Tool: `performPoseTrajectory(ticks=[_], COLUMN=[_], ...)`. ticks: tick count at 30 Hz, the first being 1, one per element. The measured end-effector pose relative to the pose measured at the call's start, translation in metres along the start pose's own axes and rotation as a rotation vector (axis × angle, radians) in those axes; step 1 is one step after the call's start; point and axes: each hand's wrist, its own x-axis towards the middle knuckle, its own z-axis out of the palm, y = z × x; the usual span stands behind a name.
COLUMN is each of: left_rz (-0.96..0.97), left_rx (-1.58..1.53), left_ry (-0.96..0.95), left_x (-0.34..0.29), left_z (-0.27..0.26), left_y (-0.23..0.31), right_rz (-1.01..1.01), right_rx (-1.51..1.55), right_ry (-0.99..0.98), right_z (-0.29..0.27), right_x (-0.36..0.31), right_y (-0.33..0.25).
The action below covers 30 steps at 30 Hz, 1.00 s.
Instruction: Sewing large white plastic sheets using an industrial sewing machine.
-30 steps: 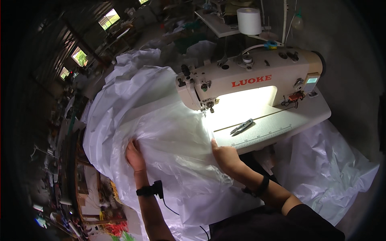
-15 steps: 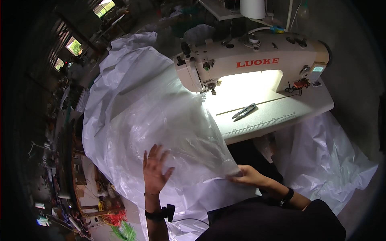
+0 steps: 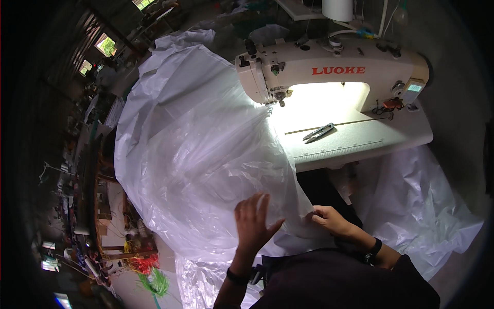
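A large sheet of white, partly see-through plastic (image 3: 195,149) spreads over the left of the sewing machine (image 3: 329,67) and hangs down toward me. Its upper right edge runs under the needle area at the machine's head. My right hand (image 3: 329,219) pinches the sheet's right edge between thumb and fingers, below the table's front. With fingers spread, my left hand (image 3: 254,219) is over the lower part of the sheet, and I cannot tell whether it touches. Small grey thread snips (image 3: 319,133) lie on the lit machine bed (image 3: 355,135).
More white plastic sheeting (image 3: 422,206) hangs in folds at the right below the table. A white thread cone (image 3: 337,9) stands behind the machine. At the lower left are a green tuft of strands (image 3: 154,282), a red bundle (image 3: 144,262) and a cluttered wooden rack (image 3: 105,206).
My left hand has moved right, closer to my right hand. The sheet's lower part has shifted and creased differently. The whole view has turned slightly, so the machine appears higher and farther right.
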Motion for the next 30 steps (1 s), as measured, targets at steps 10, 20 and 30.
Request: performPoseTrajectory(ticks=[10,20,30], left_rz=[0.185,-1.137,-1.177], left_rx=[-0.326,-0.748,-1.151], left_ry=[-0.14,-0.847,0.98], left_x=[0.004,-0.191,-0.143], left_z=[0.041,0.044,0.059], left_y=[0.074,-0.076,-0.113], right_rz=[-0.227,-0.303,-0.259], right_rx=[-0.607,-1.088,-1.147], right_ry=[0.439,0.522,0.314], right_z=[0.015,0.016,0.04], right_x=[0.01,0.012,0.018], right_y=[-0.061,-0.058,-0.077])
